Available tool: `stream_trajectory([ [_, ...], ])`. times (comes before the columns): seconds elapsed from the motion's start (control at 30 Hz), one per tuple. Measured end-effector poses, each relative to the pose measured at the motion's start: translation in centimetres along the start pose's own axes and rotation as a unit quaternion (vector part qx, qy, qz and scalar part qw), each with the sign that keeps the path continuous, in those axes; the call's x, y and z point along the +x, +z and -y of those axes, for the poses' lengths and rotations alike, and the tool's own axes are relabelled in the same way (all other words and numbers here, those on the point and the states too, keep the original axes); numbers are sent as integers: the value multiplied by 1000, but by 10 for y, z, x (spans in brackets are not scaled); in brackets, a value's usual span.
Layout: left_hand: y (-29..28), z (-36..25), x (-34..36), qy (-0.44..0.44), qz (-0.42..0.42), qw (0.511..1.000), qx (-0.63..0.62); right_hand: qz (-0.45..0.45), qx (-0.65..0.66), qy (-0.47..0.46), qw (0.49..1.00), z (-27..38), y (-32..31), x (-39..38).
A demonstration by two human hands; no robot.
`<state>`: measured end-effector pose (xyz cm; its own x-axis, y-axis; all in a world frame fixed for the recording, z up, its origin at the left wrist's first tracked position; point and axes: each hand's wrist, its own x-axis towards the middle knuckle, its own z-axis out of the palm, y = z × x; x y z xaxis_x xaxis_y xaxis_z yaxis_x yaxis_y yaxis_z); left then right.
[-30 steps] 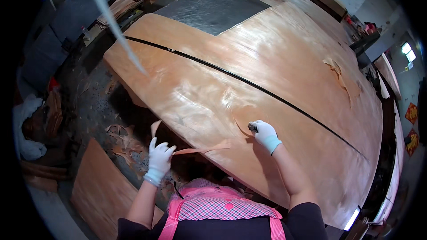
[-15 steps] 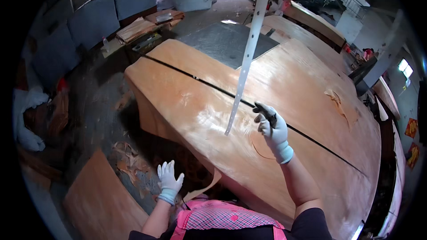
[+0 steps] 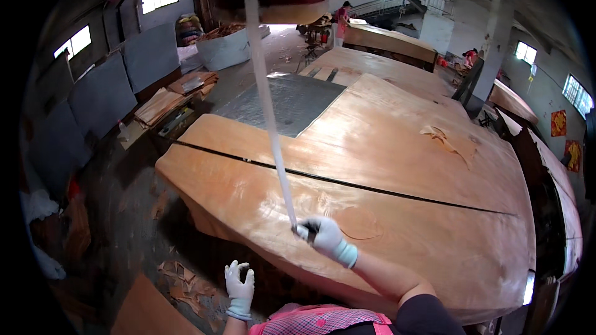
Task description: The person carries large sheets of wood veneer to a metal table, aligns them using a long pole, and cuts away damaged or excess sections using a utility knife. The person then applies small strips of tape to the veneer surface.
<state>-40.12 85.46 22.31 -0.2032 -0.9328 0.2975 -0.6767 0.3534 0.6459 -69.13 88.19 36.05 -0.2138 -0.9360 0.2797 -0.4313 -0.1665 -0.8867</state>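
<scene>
where white strip crosses black band | right grip clasping dark tool | left grip half-curled, empty

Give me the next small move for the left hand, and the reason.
I'd probably raise the left hand toward the lower end of the hanging white strap to help steady it: the right hand, with a dark tool, is at that end, while the left appears empty, fingers part-curled, clear of the tan sheet.
</scene>
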Motion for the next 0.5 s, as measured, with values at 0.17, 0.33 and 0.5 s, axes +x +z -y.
stream_trajectory([
  [0.17, -17, -96, 36, -32, 114, 911, -396, 46, 84, 90, 991, -39, 20, -72],
  [0.33, -26, -168, 63, 166, 300, 881, -327, 71, 148, 156, 974, -35, 8, -100],
  [0.5, 24, -180, 55, 325, 153, 908, -218, -3, -35, -40, 999, -27, -25, -108],
])
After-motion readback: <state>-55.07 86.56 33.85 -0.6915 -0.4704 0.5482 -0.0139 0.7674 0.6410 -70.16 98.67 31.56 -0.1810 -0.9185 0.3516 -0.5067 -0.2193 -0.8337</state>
